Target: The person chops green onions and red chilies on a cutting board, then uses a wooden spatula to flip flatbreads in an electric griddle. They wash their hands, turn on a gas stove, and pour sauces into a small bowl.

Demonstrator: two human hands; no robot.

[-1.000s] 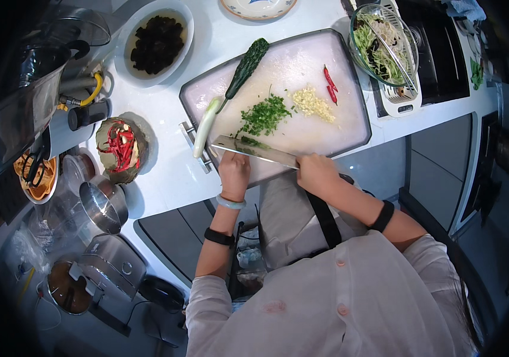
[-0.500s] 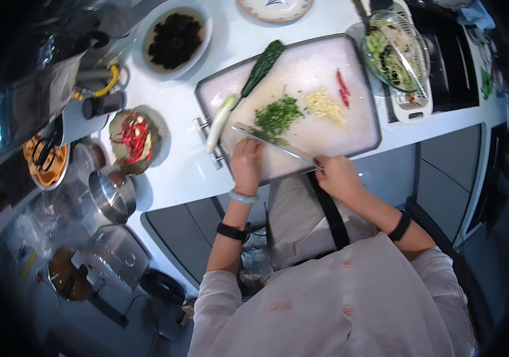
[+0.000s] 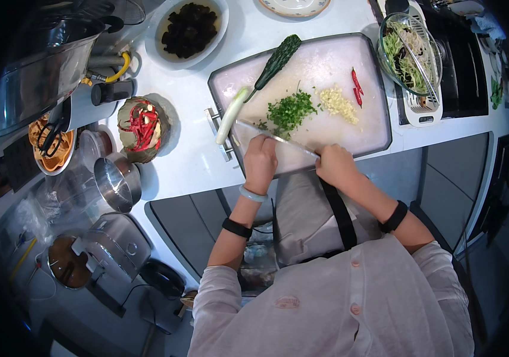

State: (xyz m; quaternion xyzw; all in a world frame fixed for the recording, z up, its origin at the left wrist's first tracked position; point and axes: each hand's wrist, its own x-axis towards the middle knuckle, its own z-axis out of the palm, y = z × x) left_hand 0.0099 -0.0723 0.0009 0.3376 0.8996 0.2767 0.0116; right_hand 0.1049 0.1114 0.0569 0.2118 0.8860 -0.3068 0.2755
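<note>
My right hand [image 3: 336,165] grips a kitchen knife [image 3: 295,146] by its handle, near the front edge of the cutting board [image 3: 366,132]. The blade slants up and left across the board. Beside the blade is my left hand [image 3: 260,160], fingers curled and pressed together; what they hold, if anything, is hidden. Just beyond the blade lies a pile of chopped greens [image 3: 290,113]. Minced garlic [image 3: 339,105] and red chilies [image 3: 357,87] are to its right. A pale green-white stalk [image 3: 231,117] and a dark, bumpy cucumber [image 3: 279,60] rest along the board's left side.
A bowl of soaked black fungus [image 3: 188,31] and a patterned plate [image 3: 295,6] stand behind the board. Left is a bowl of red peppers [image 3: 142,132], with a steel bowl [image 3: 117,182] nearer. A glass bowl of shredded vegetables [image 3: 408,55] sits at right, beside a black cooktop [image 3: 460,77].
The view has shifted, so the board and bowls appear slightly farther right and higher. My right hand still holds the knife, with my left hand beside its blade.
</note>
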